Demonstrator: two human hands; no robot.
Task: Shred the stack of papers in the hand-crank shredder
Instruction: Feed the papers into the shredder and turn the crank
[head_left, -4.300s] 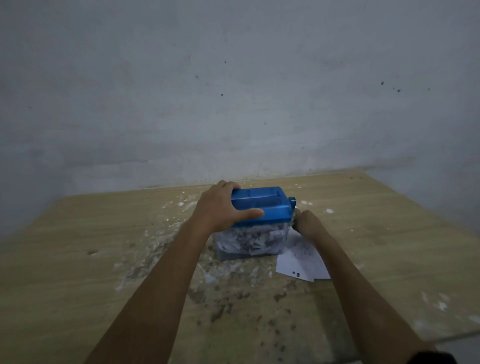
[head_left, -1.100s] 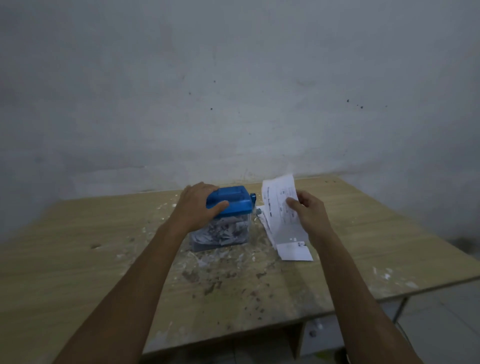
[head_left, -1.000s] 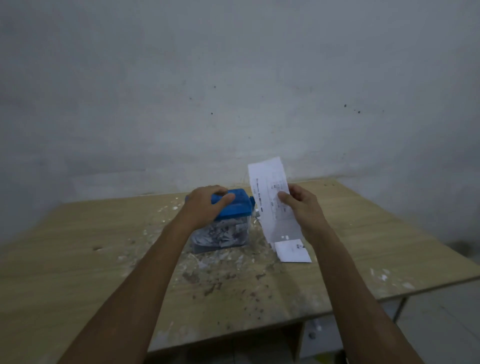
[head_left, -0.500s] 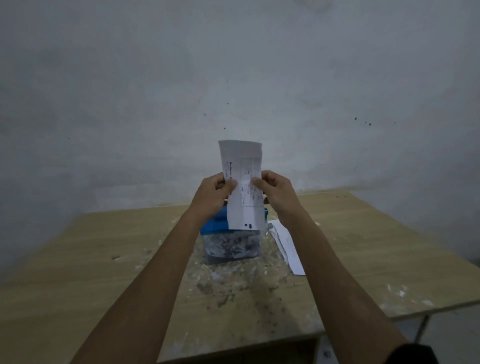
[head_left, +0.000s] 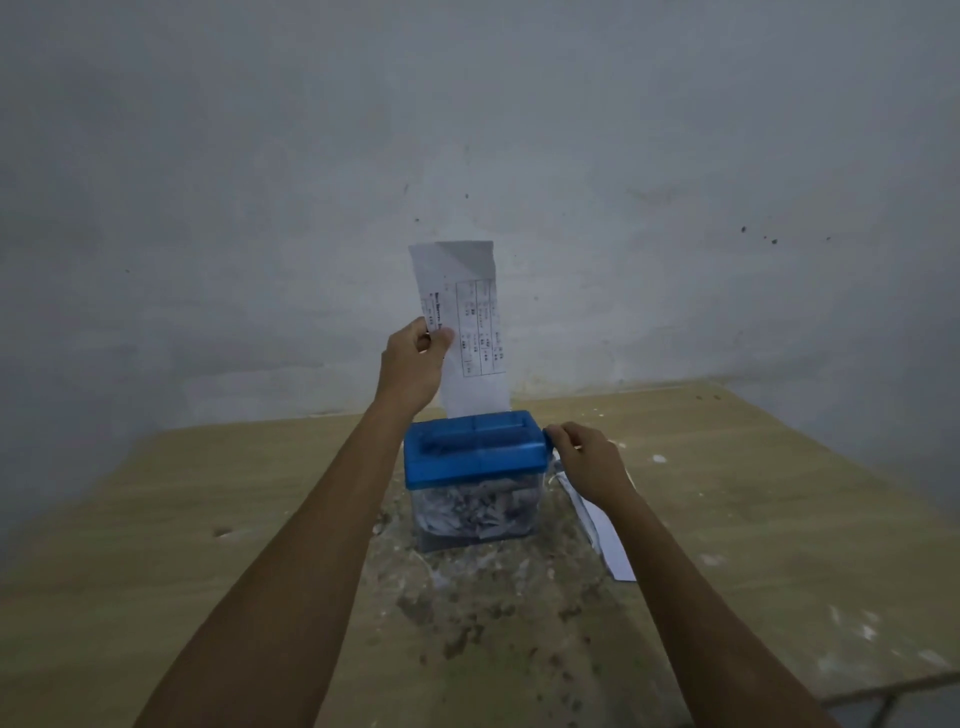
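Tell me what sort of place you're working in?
Probably a bare workroom or storeroom: a stained plaster wall, a worn wooden table littered with paper scraps, and only the shredder on it.

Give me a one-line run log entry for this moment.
phase: feeding | left hand: pinches printed sheet upright in slot of blue shredder | right hand: at crank side | remaining papers: on table

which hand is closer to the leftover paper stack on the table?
Right. The right hand is at the shredder's crank side, just above the stack; the left hand holds the sheet higher up.
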